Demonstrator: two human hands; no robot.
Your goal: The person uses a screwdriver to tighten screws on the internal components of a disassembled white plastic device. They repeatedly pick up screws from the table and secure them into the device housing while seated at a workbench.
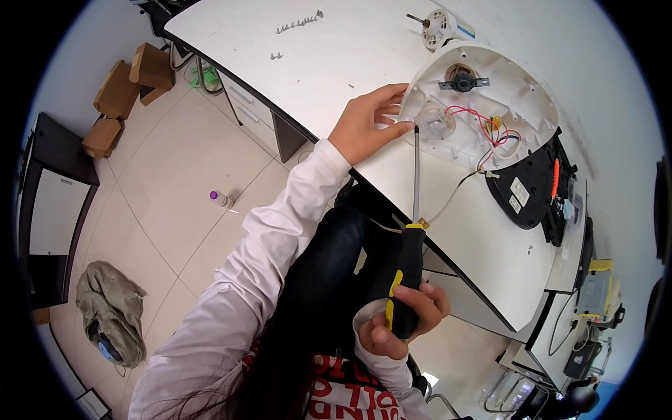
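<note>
My left hand (367,122) grips the left rim of a white plastic housing (525,105), its thumb beside the tip of a long screwdriver (416,175); some fingertips are hidden behind the rim. My right hand (413,315) is wrapped round the screwdriver's black and yellow handle, low over my lap. Inside the housing are a black fitting (462,82), a clear round part (434,123) and red wires (472,112). A black panel (514,196) with an orange part lies to its right, and a white motor (437,28) sits behind it.
Several screws (297,22) lie on the white desk (280,77), whose front edge runs diagonally. On the floor are cardboard boxes (115,87), a small purple-capped bottle (220,199) and a khaki cloth bundle (112,308). A yellow-edged case (595,290) stands at the right.
</note>
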